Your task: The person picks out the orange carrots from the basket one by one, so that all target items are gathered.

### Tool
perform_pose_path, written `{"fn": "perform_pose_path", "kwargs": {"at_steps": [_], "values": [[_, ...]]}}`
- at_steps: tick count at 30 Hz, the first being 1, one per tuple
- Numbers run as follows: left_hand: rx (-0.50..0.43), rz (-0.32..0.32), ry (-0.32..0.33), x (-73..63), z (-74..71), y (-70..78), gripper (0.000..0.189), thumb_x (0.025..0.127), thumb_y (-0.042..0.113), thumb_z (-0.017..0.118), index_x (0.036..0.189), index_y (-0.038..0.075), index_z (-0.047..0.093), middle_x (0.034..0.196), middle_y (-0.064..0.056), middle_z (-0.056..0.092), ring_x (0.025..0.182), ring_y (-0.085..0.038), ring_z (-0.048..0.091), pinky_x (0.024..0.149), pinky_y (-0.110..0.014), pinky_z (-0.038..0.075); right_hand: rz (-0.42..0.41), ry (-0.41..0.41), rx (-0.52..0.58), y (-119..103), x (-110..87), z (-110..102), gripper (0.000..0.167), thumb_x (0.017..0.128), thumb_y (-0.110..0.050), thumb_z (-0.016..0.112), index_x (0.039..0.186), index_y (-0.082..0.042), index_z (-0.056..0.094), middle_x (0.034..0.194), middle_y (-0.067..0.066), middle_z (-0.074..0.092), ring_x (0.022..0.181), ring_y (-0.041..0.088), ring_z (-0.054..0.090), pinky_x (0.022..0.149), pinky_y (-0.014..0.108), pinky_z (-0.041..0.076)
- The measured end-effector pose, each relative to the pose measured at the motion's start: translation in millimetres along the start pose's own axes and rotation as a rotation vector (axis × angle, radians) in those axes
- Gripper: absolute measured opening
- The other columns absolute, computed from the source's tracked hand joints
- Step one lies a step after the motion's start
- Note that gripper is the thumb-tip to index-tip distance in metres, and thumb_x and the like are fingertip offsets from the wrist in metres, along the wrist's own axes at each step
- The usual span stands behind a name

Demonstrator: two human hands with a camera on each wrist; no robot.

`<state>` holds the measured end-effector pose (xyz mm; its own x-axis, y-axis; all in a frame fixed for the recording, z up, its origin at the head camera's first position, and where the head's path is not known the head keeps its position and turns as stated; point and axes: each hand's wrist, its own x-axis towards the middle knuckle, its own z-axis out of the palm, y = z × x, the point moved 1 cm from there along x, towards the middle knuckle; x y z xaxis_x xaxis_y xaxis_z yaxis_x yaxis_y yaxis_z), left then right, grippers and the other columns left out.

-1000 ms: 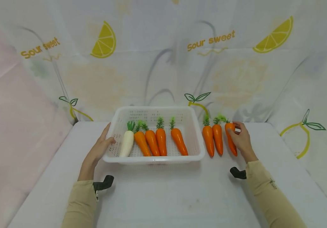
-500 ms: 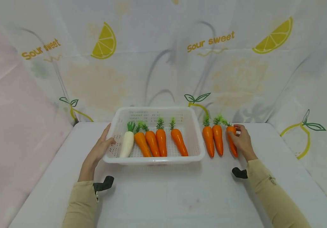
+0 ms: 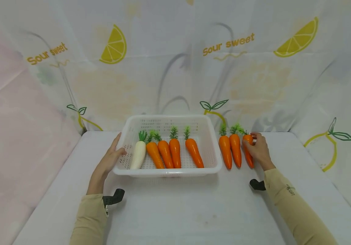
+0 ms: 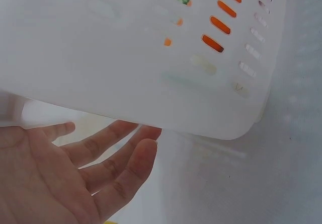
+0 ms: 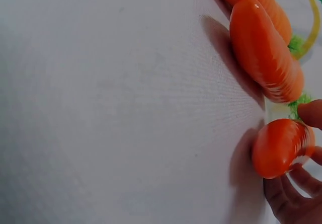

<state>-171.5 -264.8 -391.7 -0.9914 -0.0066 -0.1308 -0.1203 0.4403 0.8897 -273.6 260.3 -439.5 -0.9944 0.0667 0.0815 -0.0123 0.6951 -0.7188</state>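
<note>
In the head view, my left hand is at the left side of a white plastic basket, its thumb reaching over the rim. The left wrist view has that hand's straight, spread fingers against the basket's edge. Inside the basket lie a white radish and several orange carrots with green tops. My right hand grips the upper part of a carrot, thumb on one side and fingers on the other; they partly hide it. Its blunt orange end faces the right wrist camera.
Two more carrots, one nearer the basket and one beside the gripped carrot, lie on the white table. Behind the table's back edge hangs a pale curtain printed with lemon slices.
The carrot in my right hand has shifted slightly, its lower tip now closer to the neighbouring carrot. My left hand stays at the basket, and the head view has moved a little.
</note>
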Motion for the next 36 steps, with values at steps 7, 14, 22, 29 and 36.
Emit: {"fn": "perform_pose_path", "kwargs": {"at_steps": [7,14,22,29,36], "values": [[-0.010,0.002,-0.003,0.2,1.8,-1.6,0.083,0.086,0.012,0.041,0.152,0.029,-0.006,0.155,-0.022,0.019,0.130,-0.043,0.034,0.099,-0.056,0.030,0.016,-0.007,-0.020,-2.5,-2.4,-2.3,0.063,0.094,-0.031,0.052,0.139,0.007,0.030,0.131,0.034,0.035,0.109,0.043,0.044,0.094,0.054,0.040],[-0.005,-0.001,-0.001,0.7,2.5,-1.6,0.083,0.086,0.012,0.040,0.152,0.029,-0.005,0.155,-0.022,0.021,0.129,-0.043,0.036,0.096,-0.053,0.033,0.008,0.023,-0.029,-3.1,-4.3,-4.7,0.060,0.094,-0.029,0.052,0.137,0.007,0.033,0.130,0.034,0.035,0.115,0.045,0.040,0.096,0.056,0.036],[0.010,-0.012,-0.006,1.2,1.7,-1.0,0.084,0.086,0.013,0.041,0.152,0.031,-0.008,0.154,-0.023,0.021,0.127,-0.042,0.039,0.092,-0.047,0.037,-0.098,0.063,0.022,-19.0,-1.5,-5.8,0.052,0.094,-0.021,0.052,0.136,0.005,0.036,0.132,0.032,0.038,0.119,0.045,0.039,0.099,0.057,0.032],[0.011,-0.004,-0.006,1.0,0.0,0.0,0.084,0.086,0.014,0.042,0.152,0.031,-0.008,0.154,-0.024,0.021,0.126,-0.042,0.040,0.089,-0.043,0.038,-0.152,0.029,0.049,-47.6,-0.6,-1.2,0.051,0.095,-0.022,0.052,0.138,0.001,0.035,0.135,0.028,0.038,0.123,0.042,0.038,0.100,0.056,0.032],[0.002,-0.003,-0.012,0.8,-0.6,0.7,0.085,0.086,0.013,0.042,0.151,0.032,-0.009,0.156,-0.022,0.016,0.131,-0.043,0.033,0.096,-0.053,0.033,-0.248,0.025,0.135,-79.4,-6.8,6.2,0.047,0.095,-0.019,0.053,0.136,0.000,0.039,0.132,0.024,0.043,0.120,0.039,0.043,0.099,0.052,0.035]]}}
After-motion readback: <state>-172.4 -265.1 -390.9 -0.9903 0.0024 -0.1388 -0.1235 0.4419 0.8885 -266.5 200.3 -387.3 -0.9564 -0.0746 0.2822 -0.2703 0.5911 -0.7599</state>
